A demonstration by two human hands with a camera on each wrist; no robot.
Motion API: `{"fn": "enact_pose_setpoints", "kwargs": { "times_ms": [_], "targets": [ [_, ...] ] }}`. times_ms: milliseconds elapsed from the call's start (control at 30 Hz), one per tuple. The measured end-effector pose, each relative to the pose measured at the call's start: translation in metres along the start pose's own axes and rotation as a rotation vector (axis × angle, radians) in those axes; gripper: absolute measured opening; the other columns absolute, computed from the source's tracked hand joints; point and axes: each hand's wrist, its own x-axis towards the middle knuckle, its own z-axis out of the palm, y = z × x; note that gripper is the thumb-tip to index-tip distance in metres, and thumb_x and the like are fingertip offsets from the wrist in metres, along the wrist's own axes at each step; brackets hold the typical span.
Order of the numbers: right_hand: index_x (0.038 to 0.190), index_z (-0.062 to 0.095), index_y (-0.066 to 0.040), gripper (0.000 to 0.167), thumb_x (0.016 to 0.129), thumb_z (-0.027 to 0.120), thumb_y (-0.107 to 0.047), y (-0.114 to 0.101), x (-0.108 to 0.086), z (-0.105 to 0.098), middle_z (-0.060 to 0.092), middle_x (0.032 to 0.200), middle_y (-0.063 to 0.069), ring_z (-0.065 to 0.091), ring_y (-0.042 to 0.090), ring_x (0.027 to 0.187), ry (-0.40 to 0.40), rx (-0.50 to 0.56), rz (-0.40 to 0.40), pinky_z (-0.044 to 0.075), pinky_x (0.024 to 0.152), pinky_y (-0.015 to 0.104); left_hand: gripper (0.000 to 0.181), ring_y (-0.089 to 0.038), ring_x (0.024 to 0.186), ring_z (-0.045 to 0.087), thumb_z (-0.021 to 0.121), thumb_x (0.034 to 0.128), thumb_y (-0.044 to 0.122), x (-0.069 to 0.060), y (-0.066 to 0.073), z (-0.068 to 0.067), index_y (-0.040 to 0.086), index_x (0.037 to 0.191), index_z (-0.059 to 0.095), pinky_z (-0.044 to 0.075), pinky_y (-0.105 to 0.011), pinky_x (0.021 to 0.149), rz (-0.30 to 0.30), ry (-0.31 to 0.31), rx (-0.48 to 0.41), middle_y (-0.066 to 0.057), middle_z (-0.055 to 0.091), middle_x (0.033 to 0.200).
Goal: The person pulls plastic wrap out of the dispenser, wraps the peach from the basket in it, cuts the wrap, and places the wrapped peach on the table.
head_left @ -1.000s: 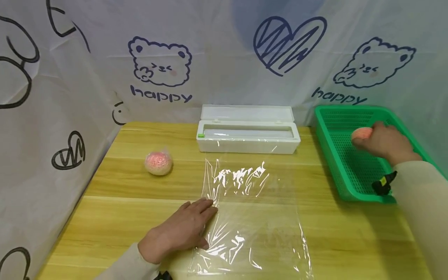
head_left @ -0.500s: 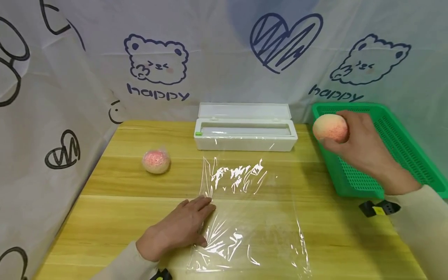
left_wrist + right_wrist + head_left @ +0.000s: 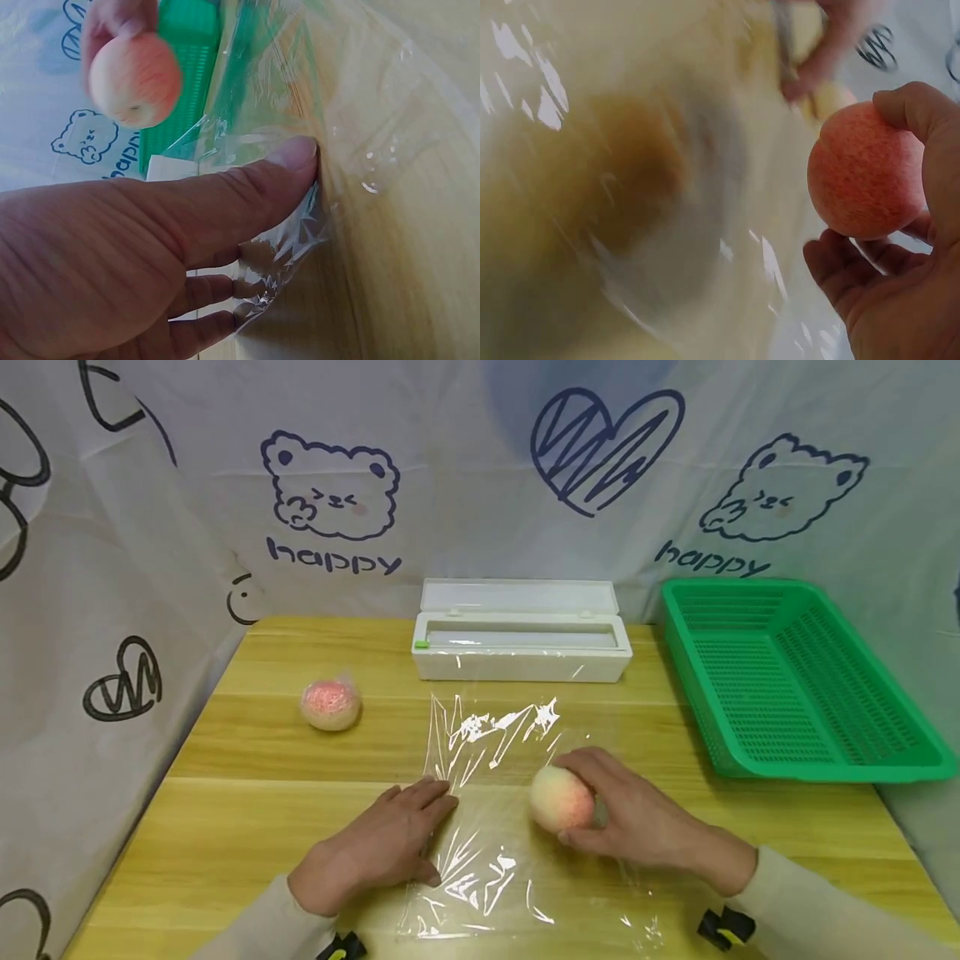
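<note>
A sheet of clear cling film stretches over the wooden table from a white dispenser box with its lid up. On the film's left edge rests my left hand, fingers extended and thumb touching the film in the left wrist view. My right hand grips a pink and cream peach above the film, thumb on one side and fingers on the other. The right wrist view shows the peach's pink side; whether it touches the film is unclear. Another peach, wrapped in film, sits at the left.
A green plastic basket stands at the table's right side, with nothing visible inside. Behind the table hangs a white cloth with bear and heart drawings. A green slider sits at the box's left end.
My right hand has lifted the peach from the green basket and carried it left and toward me, over the film. The left hand has stayed on the film's edge.
</note>
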Motion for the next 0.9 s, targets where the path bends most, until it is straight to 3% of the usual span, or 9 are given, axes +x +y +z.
{"fn": "enact_pose_setpoints", "kwargs": {
  "times_ms": [133,267,700,900],
  "targets": [
    [0.140,0.052,-0.015,0.071,0.082,0.089,-0.032,-0.010,-0.007,0.025,0.056,0.137,-0.002,0.062,0.012,0.118,-0.103,0.060,-0.022,0.058,0.099,0.038,0.095,-0.040,0.150,0.042,0.096,0.0735,0.039,0.000,-0.001,0.001,0.002,0.150,0.053,0.040,-0.066,0.116,-0.003,0.003,-0.004,-0.020,0.046,0.161],
    [0.138,0.051,-0.015,0.070,0.082,0.089,-0.032,-0.017,-0.012,0.039,0.056,0.134,-0.007,0.061,0.007,0.111,-0.148,0.112,-0.065,0.057,0.096,0.031,0.095,-0.040,0.151,0.041,0.096,0.0735,0.040,0.000,-0.001,0.002,0.003,0.150,0.053,0.040,-0.065,0.116,-0.006,0.003,-0.004,-0.020,0.046,0.161],
    [0.137,0.051,-0.018,0.066,0.084,0.088,-0.031,-0.024,-0.016,0.057,0.055,0.130,-0.010,0.061,0.004,0.107,-0.152,0.165,-0.176,0.056,0.093,0.025,0.095,-0.041,0.151,0.041,0.096,0.0742,0.039,0.000,-0.001,0.002,0.002,0.150,0.052,0.040,-0.065,0.116,-0.006,-0.001,-0.015,-0.020,0.045,0.161],
    [0.138,0.052,-0.018,0.067,0.084,0.088,-0.033,-0.022,-0.015,0.059,0.056,0.130,-0.009,0.062,0.005,0.110,-0.154,0.136,-0.172,0.057,0.095,0.028,0.090,-0.043,0.153,0.038,0.094,0.0772,0.037,-0.007,0.004,-0.005,0.007,0.152,0.052,0.036,-0.071,0.116,0.033,0.068,-0.003,-0.022,0.044,0.162]
  ]
}}
